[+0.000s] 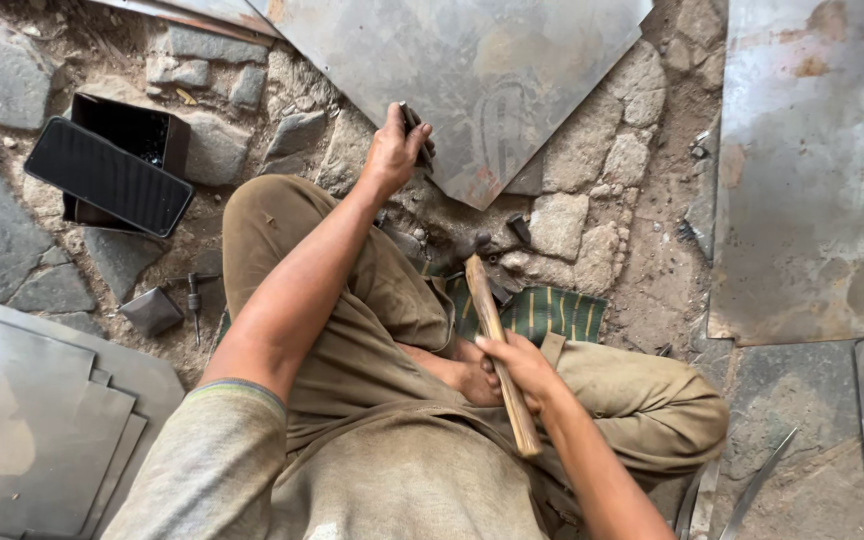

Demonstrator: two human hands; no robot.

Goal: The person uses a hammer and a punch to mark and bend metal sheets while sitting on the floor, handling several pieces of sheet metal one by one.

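Stone-paved ground (592,200), metal sheet (472,70), left hand (395,150) gripping punch (412,122), right hand (522,368) clasping hammer (497,345)

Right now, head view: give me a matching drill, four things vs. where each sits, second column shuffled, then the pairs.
Things:
1. hammer
2. chisel
3. black phone
4. striped cloth

Places:
A. lying across an open dark box
B. gripped by the handle in the right hand
C. on the ground under the hammer's head
D. in the left hand, at the metal sheet

Pairs: 1-B, 2-D, 3-A, 4-C
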